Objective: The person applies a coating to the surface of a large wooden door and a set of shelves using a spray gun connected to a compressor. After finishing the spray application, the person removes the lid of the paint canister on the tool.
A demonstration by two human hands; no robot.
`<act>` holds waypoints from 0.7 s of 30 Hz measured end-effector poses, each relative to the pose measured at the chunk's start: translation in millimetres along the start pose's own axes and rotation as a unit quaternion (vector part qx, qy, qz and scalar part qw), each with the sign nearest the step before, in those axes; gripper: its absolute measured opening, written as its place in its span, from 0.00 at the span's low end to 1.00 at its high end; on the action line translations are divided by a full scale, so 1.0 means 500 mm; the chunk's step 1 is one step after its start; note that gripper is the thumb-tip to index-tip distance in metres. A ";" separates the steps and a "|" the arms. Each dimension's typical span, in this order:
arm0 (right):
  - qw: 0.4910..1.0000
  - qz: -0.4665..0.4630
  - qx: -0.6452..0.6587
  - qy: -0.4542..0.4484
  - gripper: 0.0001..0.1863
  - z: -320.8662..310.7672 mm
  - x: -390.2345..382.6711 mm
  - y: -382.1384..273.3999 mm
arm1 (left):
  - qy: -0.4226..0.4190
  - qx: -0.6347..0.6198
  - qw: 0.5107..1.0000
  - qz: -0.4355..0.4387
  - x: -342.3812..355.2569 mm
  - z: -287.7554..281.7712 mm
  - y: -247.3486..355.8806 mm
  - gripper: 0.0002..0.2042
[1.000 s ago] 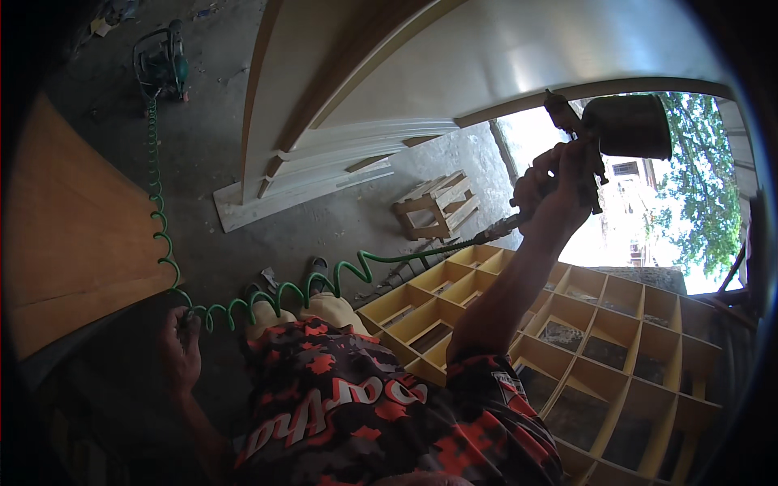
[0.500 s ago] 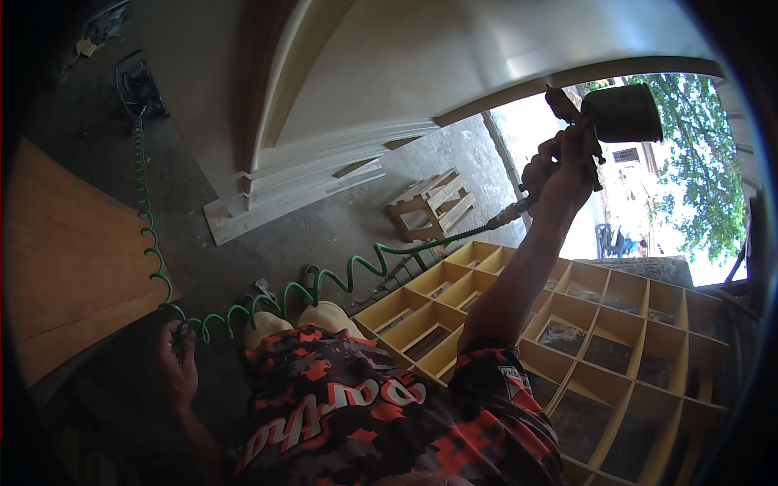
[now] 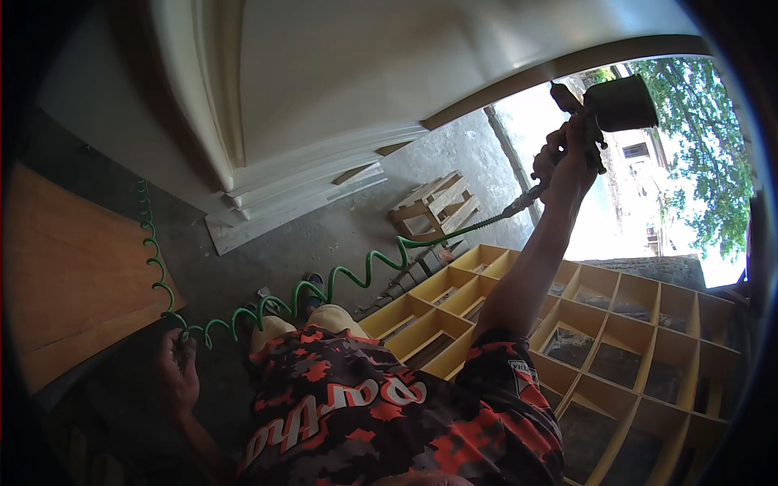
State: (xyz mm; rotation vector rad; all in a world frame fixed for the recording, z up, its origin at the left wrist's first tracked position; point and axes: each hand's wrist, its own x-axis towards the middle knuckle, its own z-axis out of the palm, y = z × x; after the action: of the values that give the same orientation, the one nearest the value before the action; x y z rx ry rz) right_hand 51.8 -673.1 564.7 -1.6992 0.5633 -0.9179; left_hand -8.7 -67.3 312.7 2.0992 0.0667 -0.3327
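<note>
My right hand [image 3: 567, 158] is wrapped round the handle of a spray gun [image 3: 590, 134], raised at the upper right with its dark cup [image 3: 621, 104] on top. From the gun's lower end a coiled green air hose [image 3: 369, 267] runs leftward across my body. At the lower left my left hand [image 3: 177, 366] is closed on that hose, pinching it between thumb and fingers. Beyond the gun's nozzle stands a large pale panelled piece [image 3: 340, 69] with moulded edges. Any spray is too faint to make out.
An orange-brown wooden board [image 3: 81, 279] stands at the left. A small wooden crate [image 3: 433, 206] sits on the concrete floor ahead. To my right lies a yellowish compartmented wooden frame [image 3: 604, 324]. Bright daylight and a tree [image 3: 705, 146] show through the opening.
The view has shifted, so the pale panelled piece sits farther left. My right hand stays raised with the gun in nearly the same place; my left hand keeps hold of the hose.
</note>
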 end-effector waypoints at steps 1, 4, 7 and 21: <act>1.000 -0.001 -0.004 0.001 0.23 -0.009 0.010 0.004 | -0.002 0.001 1.000 -0.008 0.000 0.003 0.005 0.12; 1.000 -0.007 -0.008 0.002 0.23 -0.032 0.035 0.009 | 0.001 0.002 1.000 -0.007 -0.002 0.013 0.002 0.12; 1.000 -0.011 -0.004 0.007 0.21 -0.061 0.061 0.019 | 0.008 0.003 1.000 -0.012 -0.010 0.028 0.016 0.12; 0.997 0.004 0.074 -0.019 0.18 -0.274 0.227 0.043 | 0.001 0.031 0.998 -0.048 -0.055 0.093 0.089 0.12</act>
State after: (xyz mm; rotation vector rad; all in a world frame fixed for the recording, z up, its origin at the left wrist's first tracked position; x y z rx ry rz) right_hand 10.3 -844.8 596.0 -1.5772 0.4650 -0.8989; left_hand -36.7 -127.6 334.0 2.1623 0.1593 -0.3953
